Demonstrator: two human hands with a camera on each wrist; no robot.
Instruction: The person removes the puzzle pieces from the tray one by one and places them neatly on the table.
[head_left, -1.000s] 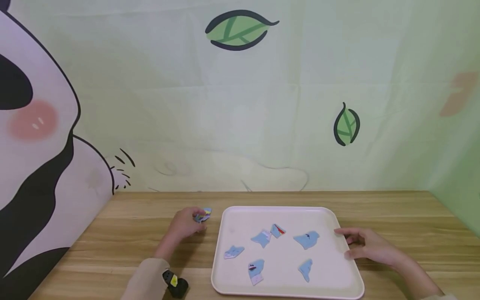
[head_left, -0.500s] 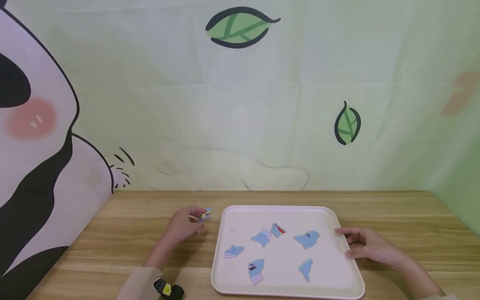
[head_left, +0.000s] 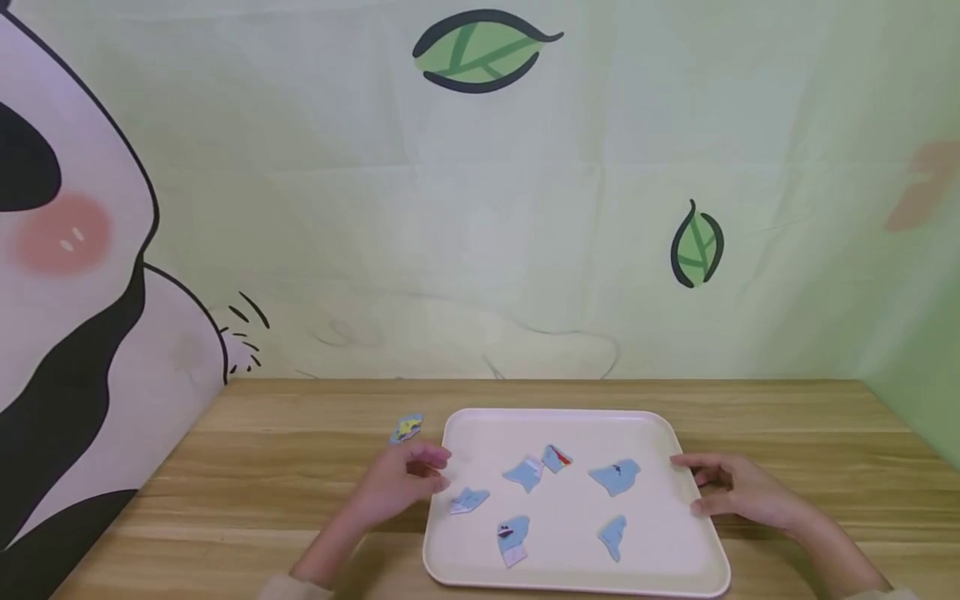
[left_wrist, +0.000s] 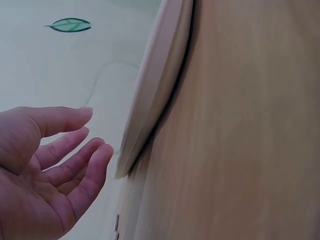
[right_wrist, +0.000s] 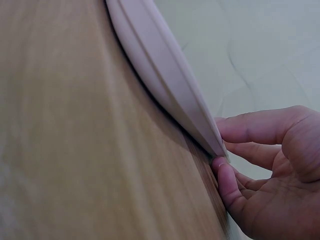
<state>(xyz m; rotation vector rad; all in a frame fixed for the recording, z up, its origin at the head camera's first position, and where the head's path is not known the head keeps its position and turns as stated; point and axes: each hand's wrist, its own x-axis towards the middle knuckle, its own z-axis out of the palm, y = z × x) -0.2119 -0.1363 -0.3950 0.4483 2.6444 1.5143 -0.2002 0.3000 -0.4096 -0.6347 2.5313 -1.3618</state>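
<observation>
A white rectangular tray [head_left: 558, 575] lies on the wooden table with several light-blue printed puzzle pieces spread over it, among them one with a red stripe [head_left: 557, 457]. My left hand [head_left: 401, 482] is by the tray's left rim, fingers loosely bent and holding nothing; the left wrist view shows a gap between thumb and fingers [left_wrist: 95, 172]. On the opposite side, my right hand [head_left: 738, 490] grips the right rim, thumb and fingers on either side of the tray edge [right_wrist: 175, 95]. A blue and yellow puzzle piece [head_left: 407, 427] lies on the table just beyond the left hand.
The wooden table [head_left: 825, 417] extends around the tray. Behind it hangs a pale green backdrop [head_left: 337, 208] with printed leaves and a panda.
My left hand has let go of the blue and yellow puzzle piece, leaving it on the table, and moved right and nearer to the tray's left rim. The right hand stays put.
</observation>
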